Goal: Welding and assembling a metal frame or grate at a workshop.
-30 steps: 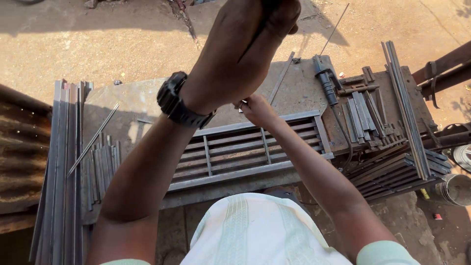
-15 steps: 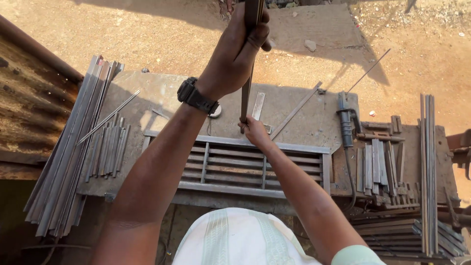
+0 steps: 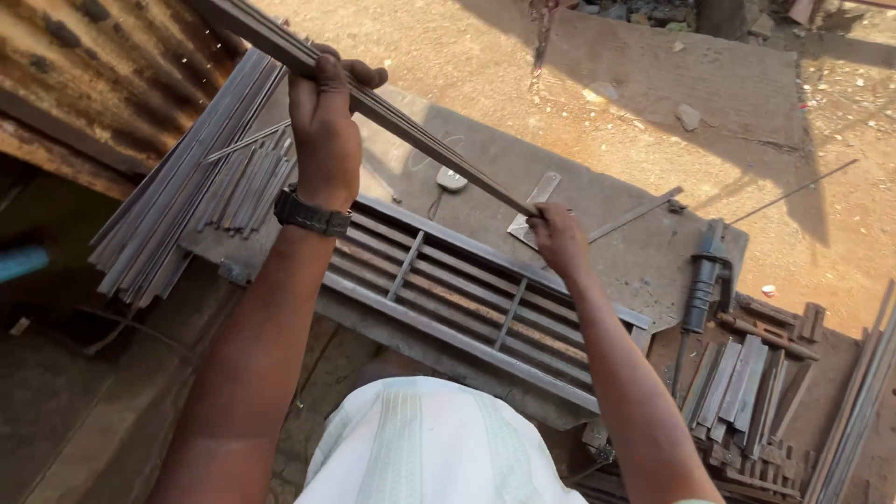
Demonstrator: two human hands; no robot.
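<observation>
Gripping a bundle of long thin grey metal strips near its raised end, the left hand has its fingers wrapped shut; the right hand pinches the lower end above the slatted grey steel frame on the table.

The person is wearing a pale, off-white garment with faint woven vertical stripes, showing at the bottom of the view. Both forearms are showing bare. A black wristwatch with a wide dark band is sitting on the left wrist, below the left hand; the right hand is wearing nothing.
</observation>
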